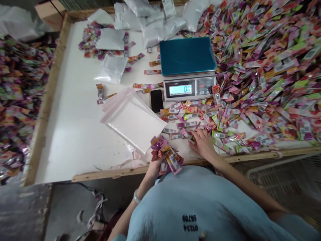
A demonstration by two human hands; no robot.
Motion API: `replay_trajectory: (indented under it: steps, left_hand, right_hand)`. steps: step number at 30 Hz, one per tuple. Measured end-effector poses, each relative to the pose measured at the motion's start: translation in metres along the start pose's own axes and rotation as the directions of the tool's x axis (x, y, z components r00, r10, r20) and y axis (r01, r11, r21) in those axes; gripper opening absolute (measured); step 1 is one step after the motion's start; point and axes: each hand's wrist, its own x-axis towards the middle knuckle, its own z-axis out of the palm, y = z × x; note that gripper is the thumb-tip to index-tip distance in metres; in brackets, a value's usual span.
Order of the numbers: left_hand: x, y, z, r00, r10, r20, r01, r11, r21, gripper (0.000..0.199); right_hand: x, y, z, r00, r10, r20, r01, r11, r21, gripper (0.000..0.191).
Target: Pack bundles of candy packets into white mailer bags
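A bunch of purple and pink stick packets is held in my left hand at the table's front edge, close to my body. To its right, my right hand is over the table with its fingers closed on the end of a small pink packet. Loose packets lie around and beyond its fingertips. Behind them stands a scale with a blue-green plate, and its display reads 0.0. A stack of clear, pink-edged bags lies just beyond my left hand.
A large heap of packets covers the right side. A black phone lies left of the scale. Filled bags sit at the back. A wooden rim borders the table. A white basket stands below right.
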Motion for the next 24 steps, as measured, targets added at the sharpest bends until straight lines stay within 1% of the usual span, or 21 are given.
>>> replay_trajectory:
  steps: [1, 3, 5, 6, 8, 10, 12, 14, 15, 18, 19, 21, 23, 24]
  left_hand:
    - [0.000, 0.000, -0.001, 1.000, -0.011, 0.001, 0.011, 1.000, -0.008, 0.050]
    - [0.000, -0.001, -0.004, 1.000, -0.030, -0.002, 0.030, 0.999, -0.025, 0.054]
    - [-0.001, -0.002, -0.005, 0.999, -0.043, -0.017, 0.043, 0.998, -0.043, 0.058]
    - [-0.001, -0.002, -0.006, 0.998, -0.048, -0.028, 0.047, 0.997, -0.055, 0.059]
    - [-0.002, -0.003, -0.006, 0.997, -0.056, -0.044, 0.053, 0.996, -0.070, 0.061]
    - [-0.003, -0.003, -0.007, 0.997, -0.068, -0.036, 0.065, 0.995, -0.069, 0.060]
    - [-0.004, -0.003, -0.009, 0.997, -0.072, -0.016, 0.071, 0.996, -0.060, 0.058]
    - [-0.005, -0.004, -0.012, 0.998, -0.058, -0.013, 0.057, 0.996, -0.061, 0.056]
    - [-0.005, -0.004, -0.014, 0.998, -0.053, -0.017, 0.052, 0.997, -0.063, 0.056]
    - [-0.007, -0.004, -0.017, 0.999, -0.044, -0.029, 0.042, 0.998, -0.055, 0.060]
    - [-0.007, -0.004, -0.017, 0.998, -0.044, -0.036, 0.042, 0.998, -0.047, 0.061]
    - [-0.009, -0.003, -0.018, 0.997, -0.046, -0.056, 0.044, 0.998, -0.035, 0.062]
    - [-0.009, -0.003, -0.022, 0.995, -0.046, -0.088, 0.042, 0.998, -0.040, 0.061]
    - [-0.009, -0.003, -0.025, 0.993, -0.029, -0.113, 0.024, 0.999, -0.048, 0.061]
  right_hand:
    - [0.003, -0.002, -0.004, 1.000, 0.022, 0.018, -0.022, 0.999, -0.031, 0.034]
    - [0.009, -0.008, -0.008, 1.000, 0.024, 0.018, -0.023, 0.999, -0.047, 0.029]
    - [0.014, -0.017, -0.007, 0.999, -0.049, 0.016, 0.049, 0.999, -0.017, 0.025]
    - [0.015, -0.023, -0.006, 0.995, -0.092, 0.037, 0.092, 0.996, -0.005, 0.023]
    - [0.016, -0.035, 0.000, 0.982, -0.134, 0.133, 0.136, 0.991, -0.004, 0.020]
    - [0.016, -0.045, 0.005, 0.970, -0.097, 0.225, 0.105, 0.994, -0.023, 0.028]
    - [0.019, -0.049, 0.006, 0.967, -0.035, 0.251, 0.047, 0.998, -0.041, 0.044]
    - [0.026, -0.046, 0.004, 0.975, 0.020, 0.221, -0.006, 0.998, -0.065, 0.059]
    - [0.032, -0.043, 0.001, 0.979, 0.054, 0.197, -0.037, 0.996, -0.086, 0.063]
    - [0.047, -0.031, -0.008, 0.979, 0.138, 0.149, -0.117, 0.983, -0.143, 0.065]
    - [0.050, -0.028, -0.010, 0.978, 0.151, 0.144, -0.128, 0.980, -0.155, 0.062]
    - [0.049, -0.024, -0.011, 0.981, 0.145, 0.130, -0.121, 0.977, -0.175, 0.047]
    - [0.041, -0.023, -0.010, 0.989, 0.112, 0.100, -0.091, 0.976, -0.198, 0.033]
    - [0.036, -0.022, -0.009, 0.992, 0.093, 0.083, -0.074, 0.975, -0.208, 0.030]
